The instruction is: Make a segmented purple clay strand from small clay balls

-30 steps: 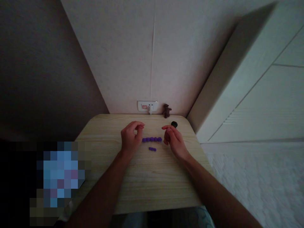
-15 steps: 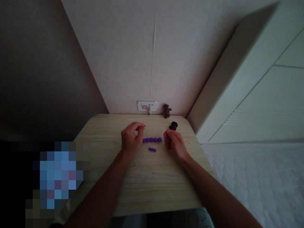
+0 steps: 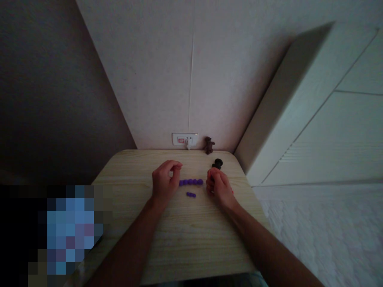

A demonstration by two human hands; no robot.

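Note:
My left hand (image 3: 164, 180) is at the left end of a row of purple balls (image 3: 190, 182) on the table. Its fingers curl round to the thumb in a pinch, and anything between the tips is too small to make out. My right hand (image 3: 220, 186) is closed to the right of that row, its fingertips bunched together. What it holds is hidden; a small red thing (image 3: 232, 192) peeks out at its outer side. A shorter purple row of small balls (image 3: 191, 195) lies nearer me, between the hands. Just behind my right hand sits a black rounded piece (image 3: 218, 163).
A brown bear-like figure (image 3: 209, 146) stands at the back edge of the wooden table (image 3: 191, 239), against the wall. Left of it is a wall socket (image 3: 184, 139) with a plug in it. A white cabinet (image 3: 317, 131) and a quilted white surface (image 3: 317, 227) are on the right.
The view has tilted up a little, so everything sits lower. Both hands keep nearly the same places over the table. A red bit now shows at the right hand's outer side.

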